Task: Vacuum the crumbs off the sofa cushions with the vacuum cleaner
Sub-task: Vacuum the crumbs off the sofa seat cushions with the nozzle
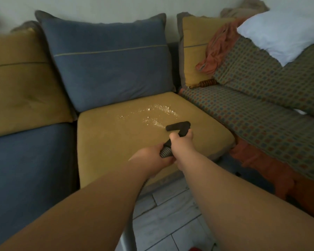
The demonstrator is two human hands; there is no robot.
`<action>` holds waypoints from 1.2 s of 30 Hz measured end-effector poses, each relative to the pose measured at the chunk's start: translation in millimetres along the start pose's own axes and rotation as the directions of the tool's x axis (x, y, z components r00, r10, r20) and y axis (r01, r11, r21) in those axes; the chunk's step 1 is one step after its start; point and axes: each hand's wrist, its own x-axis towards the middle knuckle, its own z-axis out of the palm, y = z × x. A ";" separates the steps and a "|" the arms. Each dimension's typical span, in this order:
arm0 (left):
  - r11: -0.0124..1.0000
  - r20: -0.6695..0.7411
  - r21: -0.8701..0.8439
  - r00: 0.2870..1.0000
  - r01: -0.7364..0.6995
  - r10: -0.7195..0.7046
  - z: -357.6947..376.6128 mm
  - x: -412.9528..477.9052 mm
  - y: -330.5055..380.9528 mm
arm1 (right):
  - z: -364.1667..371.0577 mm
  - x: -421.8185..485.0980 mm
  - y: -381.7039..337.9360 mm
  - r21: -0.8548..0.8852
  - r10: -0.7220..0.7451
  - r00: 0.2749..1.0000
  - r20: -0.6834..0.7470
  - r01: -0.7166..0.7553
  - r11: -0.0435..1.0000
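A blue back cushion (107,58) leans against the wall above the mustard seat cushion (134,147). The left hand (152,154) is wrapped around the ribbed hose (165,152). The right hand (181,144) clasps the black nozzle (179,126), whose head rests on the seat just beside the scattered pale crumbs (158,113). A checked throw (261,105) covers the sofa section at right.

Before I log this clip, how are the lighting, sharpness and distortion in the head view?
Head view: dim, flat light with no glare; wide-angle bend stretches both forearms and curves the sofa edges; slightly soft overall, yet the crumbs read clearly against the yellow seat cushion, just ahead of the black vacuum nozzle.
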 end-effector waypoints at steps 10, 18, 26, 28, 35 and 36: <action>0.999 -0.019 -0.012 0.999 0.044 -0.044 -13.2 -2.9 -20.9 | 26.1 0.9 -3.3 -0.036 -0.001 1.000 0.023 0.002 0.999; 0.999 -0.001 -0.029 0.999 -0.032 0.032 11.3 15.4 9.0 | -8.4 25.8 2.1 -0.062 -0.067 0.993 -0.101 0.061 0.996; 0.995 -0.050 -0.095 0.998 0.039 -0.044 -3.3 6.6 -5.1 | 19.9 29.6 -11.5 -0.118 -0.082 0.997 -0.004 0.081 0.990; 0.994 -0.061 -0.084 0.996 0.064 -0.069 -11.8 0.0 -14.8 | 34.3 25.4 -11.8 -0.115 -0.078 0.997 0.015 0.079 0.990; 0.992 -0.066 -0.057 0.991 0.109 -0.112 -27.9 -14.9 -35.1 | 60.8 13.6 -7.0 -0.075 -0.058 0.996 0.071 0.063 0.995; 0.993 -0.067 -0.054 0.992 0.108 -0.112 -26.3 -15.2 -34.7 | 59.9 13.2 -6.2 -0.071 -0.056 0.996 0.068 0.060 0.996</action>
